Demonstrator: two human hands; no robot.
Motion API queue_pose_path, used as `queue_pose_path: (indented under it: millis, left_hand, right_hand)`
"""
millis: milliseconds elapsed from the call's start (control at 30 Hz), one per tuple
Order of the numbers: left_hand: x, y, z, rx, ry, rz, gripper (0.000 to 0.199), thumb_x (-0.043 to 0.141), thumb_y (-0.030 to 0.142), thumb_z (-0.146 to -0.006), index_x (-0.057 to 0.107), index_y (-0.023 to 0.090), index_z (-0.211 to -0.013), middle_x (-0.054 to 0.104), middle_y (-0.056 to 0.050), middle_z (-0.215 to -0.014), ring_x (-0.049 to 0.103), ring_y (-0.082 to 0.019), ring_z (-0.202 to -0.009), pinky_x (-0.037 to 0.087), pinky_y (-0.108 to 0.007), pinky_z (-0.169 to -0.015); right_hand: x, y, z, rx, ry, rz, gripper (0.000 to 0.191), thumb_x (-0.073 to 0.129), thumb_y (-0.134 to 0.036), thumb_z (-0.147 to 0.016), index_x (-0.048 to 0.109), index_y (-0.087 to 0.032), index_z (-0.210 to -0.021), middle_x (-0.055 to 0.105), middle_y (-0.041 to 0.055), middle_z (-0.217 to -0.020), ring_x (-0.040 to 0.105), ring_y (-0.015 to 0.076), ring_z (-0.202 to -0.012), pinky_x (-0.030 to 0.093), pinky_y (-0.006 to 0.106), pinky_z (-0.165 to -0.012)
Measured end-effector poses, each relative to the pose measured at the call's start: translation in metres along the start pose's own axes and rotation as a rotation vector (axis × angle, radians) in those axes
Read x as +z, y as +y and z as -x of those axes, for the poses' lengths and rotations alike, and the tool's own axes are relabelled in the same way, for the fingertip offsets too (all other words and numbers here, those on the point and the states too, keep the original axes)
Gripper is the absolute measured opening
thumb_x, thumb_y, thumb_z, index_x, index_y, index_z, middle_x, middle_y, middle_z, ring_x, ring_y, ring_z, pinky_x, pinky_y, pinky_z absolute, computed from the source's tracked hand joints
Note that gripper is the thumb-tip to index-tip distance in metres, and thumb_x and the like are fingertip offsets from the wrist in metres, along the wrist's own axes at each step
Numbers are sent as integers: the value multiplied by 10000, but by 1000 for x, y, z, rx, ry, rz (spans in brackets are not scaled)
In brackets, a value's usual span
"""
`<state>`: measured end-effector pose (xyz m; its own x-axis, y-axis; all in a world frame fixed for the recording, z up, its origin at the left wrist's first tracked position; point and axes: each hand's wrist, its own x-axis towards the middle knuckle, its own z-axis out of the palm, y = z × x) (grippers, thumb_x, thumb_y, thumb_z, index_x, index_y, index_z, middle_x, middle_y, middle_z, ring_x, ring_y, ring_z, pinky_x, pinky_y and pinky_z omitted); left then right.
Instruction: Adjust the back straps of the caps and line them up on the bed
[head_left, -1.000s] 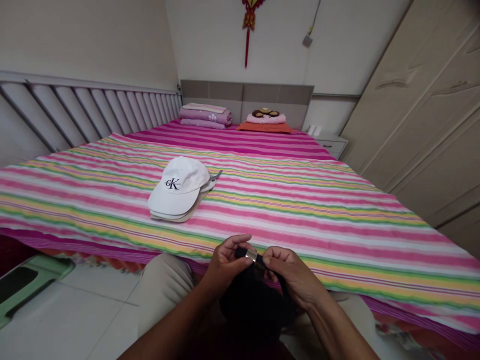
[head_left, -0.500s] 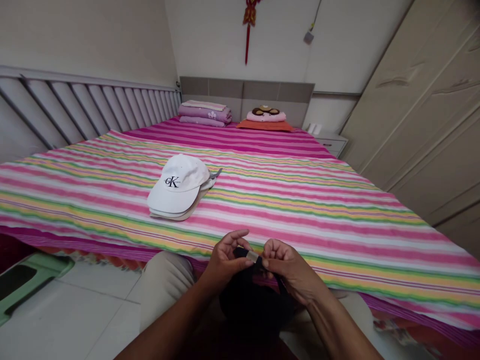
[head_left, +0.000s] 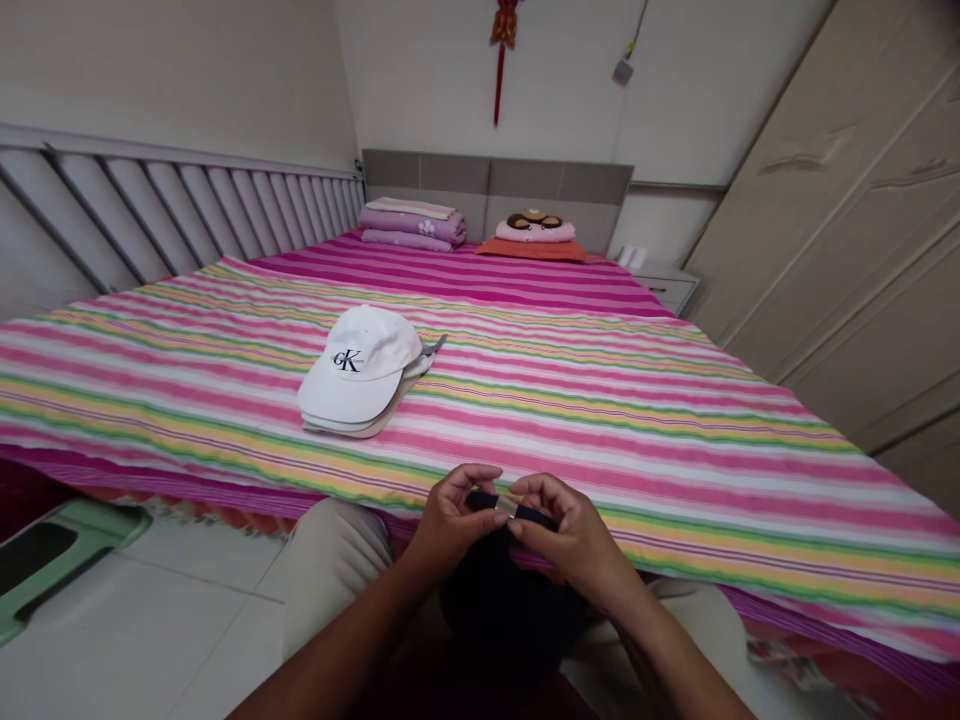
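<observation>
Standing by the bed here, and down at the bottom middle of the frame the person has a black cap (head_left: 510,610) sitting in their lap, between their knees. Both hands are up at its top edge: the left hand (head_left: 450,520) has its fingers curled and pinched on the black strap (head_left: 487,499), and the right hand (head_left: 574,535) is pinched in from the other side, fingertips right at the little metal buckle (head_left: 506,503). So neither hand is spread, both are closed down on that strap and buckle bit.

My read on the handling: the cap looks soft and floppy, light as anything, slumps into the lap with no shape of its own. The strap is thin fabric and probably slides through the buckle easily, so it wants a fingertip pinch close on either side of the metal piece, which is the only stiff, small and maybe slippery part. Grabbing the crown would just bunch it up.

Up left of centre in the frame, a white cap (head_left: 360,367) with a dark logo rests on top of other light caps on the striped bed (head_left: 637,400), well apart from the hands. Folded bedding (head_left: 411,224) sits in the upper middle by the headboard.
</observation>
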<state>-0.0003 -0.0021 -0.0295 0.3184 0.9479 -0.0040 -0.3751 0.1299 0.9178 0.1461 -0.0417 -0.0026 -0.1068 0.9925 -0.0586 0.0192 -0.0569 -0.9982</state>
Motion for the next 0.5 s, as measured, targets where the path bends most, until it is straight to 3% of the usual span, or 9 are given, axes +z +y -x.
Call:
queue_pose_path:
  millis: [200,333,500]
  left_hand:
    - [-2,2,1,-172,-139,172,303,730,212,-568,602,148,-835,607,8,-612,531,-80,-534,384,-194,-536]
    - [-1,5,2,-169,-109,187,221,722,201,-579,650,119,-771,645,-18,-627,570,-98,-591,409,-206,-593]
    - [-1,5,4,-154,-144,189,195,701,158,-591,671,129,-782,685,-38,-692,606,-126,-654,433,-236,-656]
  right_hand:
    - [2,-7,4,-223,79,482,101,611,-241,-700,601,-224,-799,622,8,-746,559,173,-693,411,280,-611]
    - [3,-9,6,-359,122,673,91,594,-201,-709,603,-234,-793,645,25,-748,578,194,-700,412,305,-636]
    - [6,-8,9,-429,135,805,125,561,-182,-725,594,-222,-839,630,48,-742,580,198,-686,409,301,-602]
